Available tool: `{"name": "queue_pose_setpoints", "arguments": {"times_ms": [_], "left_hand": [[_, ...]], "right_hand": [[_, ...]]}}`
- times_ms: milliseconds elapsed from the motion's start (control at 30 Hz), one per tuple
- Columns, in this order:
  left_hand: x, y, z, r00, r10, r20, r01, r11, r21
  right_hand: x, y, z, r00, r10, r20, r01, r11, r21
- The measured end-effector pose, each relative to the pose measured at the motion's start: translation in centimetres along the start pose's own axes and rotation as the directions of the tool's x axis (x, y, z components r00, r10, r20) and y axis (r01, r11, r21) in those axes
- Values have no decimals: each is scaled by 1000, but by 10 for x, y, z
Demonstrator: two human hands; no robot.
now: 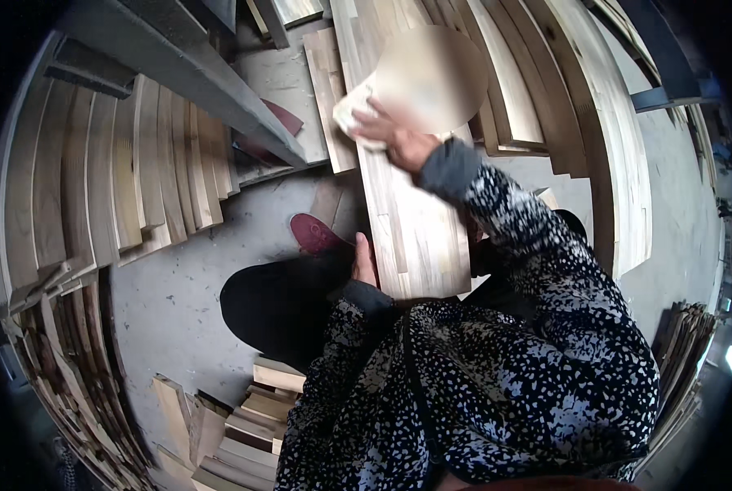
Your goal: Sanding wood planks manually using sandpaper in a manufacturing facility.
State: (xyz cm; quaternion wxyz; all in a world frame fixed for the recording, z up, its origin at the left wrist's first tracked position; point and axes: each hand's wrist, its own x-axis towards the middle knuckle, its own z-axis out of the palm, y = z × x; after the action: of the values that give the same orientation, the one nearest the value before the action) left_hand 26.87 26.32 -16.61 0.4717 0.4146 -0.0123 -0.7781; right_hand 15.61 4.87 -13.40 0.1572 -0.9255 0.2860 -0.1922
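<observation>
A long laminated wooden board (421, 237) lies lengthwise before me, its near end close to my lap. At its left edge is my left hand (365, 262), fingers against the side and the rest of the hand partly hidden by the cuff. My right hand (396, 135) reaches farther up the board, fingers bent over a pale flat piece (351, 114) on the wood. A round blurred patch covers part of that piece and the board beyond, so its kind cannot be made out.
Wooden boards (128, 164) stand in a row at left, beside a grey metal beam (210, 78). More long boards (578, 98) are stacked at right. Short wood pieces (247, 425) lie at lower left. A dark red shoe (313, 233) rests on the grey floor (169, 303).
</observation>
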Motion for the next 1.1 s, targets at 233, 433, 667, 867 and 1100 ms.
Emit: {"name": "queue_pose_setpoints", "arguments": {"times_ms": [233, 433, 667, 867, 1100], "left_hand": [[-3, -1, -1, 997, -73, -18, 73, 997, -6], [9, 2, 23, 978, 8, -207, -8, 1000, 5], [17, 1, -10, 1000, -23, -15, 22, 997, -73], [19, 38, 21, 928, 20, -372, 70, 971, 227], [24, 10, -8, 982, 81, -170, 6, 890, 456]], "right_hand": [[52, 44, -7, 999, -16, -44, 14, 999, -45], [148, 142, -20, 940, 234, -247, -286, 937, -201], [155, 106, 4, 963, 168, -209, -205, 963, -173], [209, 190, -26, 862, 396, -315, -482, 833, -272], [161, 226, -33, 779, 489, -392, -563, 821, -96]]}}
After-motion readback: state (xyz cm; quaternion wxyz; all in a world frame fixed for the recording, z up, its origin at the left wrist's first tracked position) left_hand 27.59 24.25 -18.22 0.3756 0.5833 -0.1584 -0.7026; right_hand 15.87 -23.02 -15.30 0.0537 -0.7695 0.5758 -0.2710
